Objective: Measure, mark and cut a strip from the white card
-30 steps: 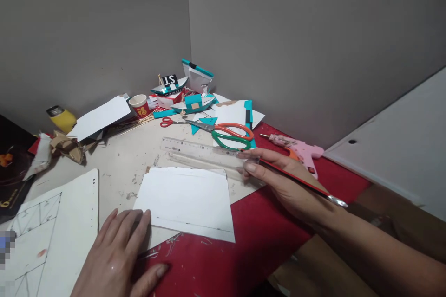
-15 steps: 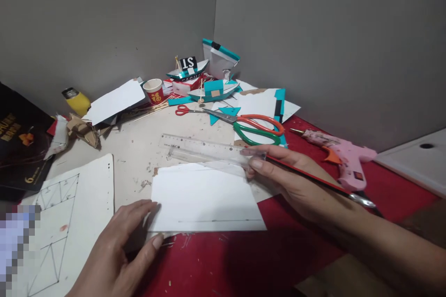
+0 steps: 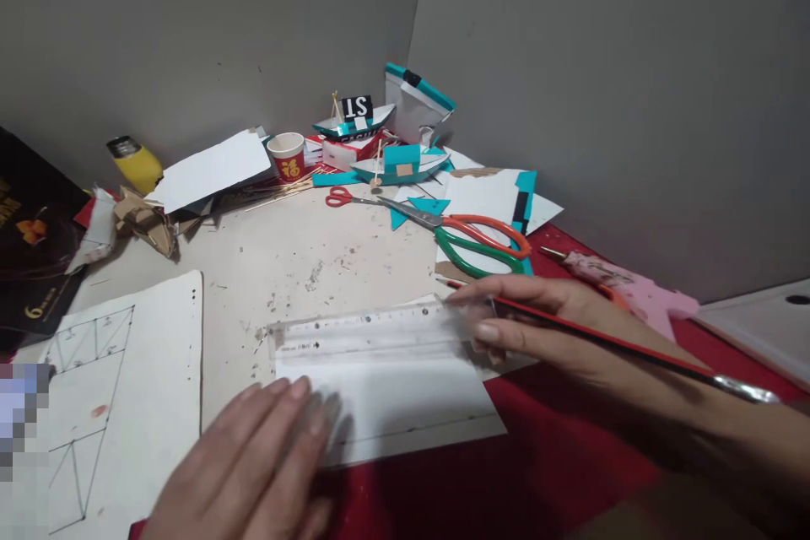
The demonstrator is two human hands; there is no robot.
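A white sheet of card [image 3: 405,401] lies before me with a pencilled line near its front edge. Across its far part stretches a clear plastic ruler [image 3: 354,329], its right end pinched between the thumb and fingers of my right hand [image 3: 537,325]. That same hand also carries a red-and-black pencil [image 3: 607,339], slanting back over the wrist with its tip pointing left. My left hand [image 3: 253,456] rests flat over the card's left part, fingers stretched out and slightly blurred, with nothing gripped.
A drawing sheet [image 3: 145,405] lies left. Farther back are large scissors [image 3: 436,219], a paper cup [image 3: 287,156], model boats [image 3: 405,167], and a yellow container [image 3: 136,164]. A pink glue gun [image 3: 633,287] sits right, near the grey wall [image 3: 601,101].
The ruler has come down and towards me onto the card's far part. My left hand has moved right, from the card's left edge onto its surface. The view has shifted slightly.
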